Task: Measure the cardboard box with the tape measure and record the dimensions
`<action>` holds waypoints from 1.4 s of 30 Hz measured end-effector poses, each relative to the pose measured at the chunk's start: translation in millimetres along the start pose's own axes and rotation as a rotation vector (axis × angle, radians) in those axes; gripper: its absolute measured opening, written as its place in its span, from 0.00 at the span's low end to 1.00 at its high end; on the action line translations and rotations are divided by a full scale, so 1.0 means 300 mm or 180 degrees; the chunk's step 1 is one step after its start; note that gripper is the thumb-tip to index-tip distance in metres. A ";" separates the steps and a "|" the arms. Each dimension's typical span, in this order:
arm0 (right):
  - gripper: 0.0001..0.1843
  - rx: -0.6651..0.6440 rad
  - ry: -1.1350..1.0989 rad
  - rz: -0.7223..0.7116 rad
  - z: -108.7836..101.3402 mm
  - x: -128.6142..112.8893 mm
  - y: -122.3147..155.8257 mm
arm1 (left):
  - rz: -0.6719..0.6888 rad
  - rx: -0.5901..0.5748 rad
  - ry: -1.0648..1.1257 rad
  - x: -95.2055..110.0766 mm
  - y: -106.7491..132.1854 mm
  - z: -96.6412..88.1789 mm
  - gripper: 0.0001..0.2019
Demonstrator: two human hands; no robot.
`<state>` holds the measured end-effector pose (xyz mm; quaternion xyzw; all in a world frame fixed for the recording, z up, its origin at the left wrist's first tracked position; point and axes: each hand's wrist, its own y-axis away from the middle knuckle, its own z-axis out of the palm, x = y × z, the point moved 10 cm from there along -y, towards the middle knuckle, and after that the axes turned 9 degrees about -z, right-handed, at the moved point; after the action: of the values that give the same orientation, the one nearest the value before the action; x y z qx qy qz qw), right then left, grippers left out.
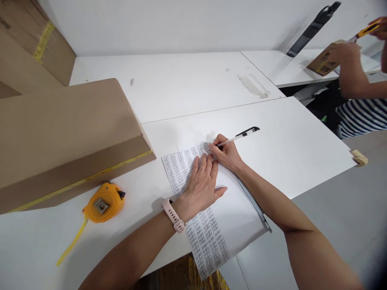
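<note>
A sheet of paper (242,217) lies at the front of the white table, its left part filled with columns of small handwriting. My left hand (202,181) rests flat on it, fingers stretched out and holding nothing. Just beyond, my right hand (227,155) grips a white pen (242,135) with a black clip, its tip end at the top of the written columns. Part of a grey edge (250,197), perhaps a clipboard or folder, shows along the paper's right side. The paper's near corner hangs over the table edge.
An orange tape measure (104,202) lies left of the paper, beside a large cardboard box (66,117). Another box (39,40) stands behind. A dark bottle (313,30) stands at the back right. There, another person's hands hold a yellow cutter (367,30) and a small box (325,60).
</note>
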<state>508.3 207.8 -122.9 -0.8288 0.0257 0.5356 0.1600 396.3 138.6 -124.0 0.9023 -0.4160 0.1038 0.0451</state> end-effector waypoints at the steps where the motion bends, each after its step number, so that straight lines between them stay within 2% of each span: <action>1: 0.11 -0.0007 0.0010 -0.0002 0.000 -0.001 0.000 | 0.0009 0.0014 -0.0008 0.001 0.001 -0.002 0.42; 11: 0.11 0.0177 0.0016 -0.0015 -0.018 -0.013 0.003 | 0.0054 0.0042 -0.0165 0.004 0.004 -0.003 0.42; 42: 0.11 0.0129 0.0040 -0.0024 -0.015 -0.001 -0.003 | 0.0039 0.0065 -0.0172 0.002 -0.001 0.004 0.43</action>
<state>512.3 207.4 -120.6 -0.8288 0.0344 0.5291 0.1786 397.0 138.0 -125.0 0.9026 -0.4215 0.0840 0.0239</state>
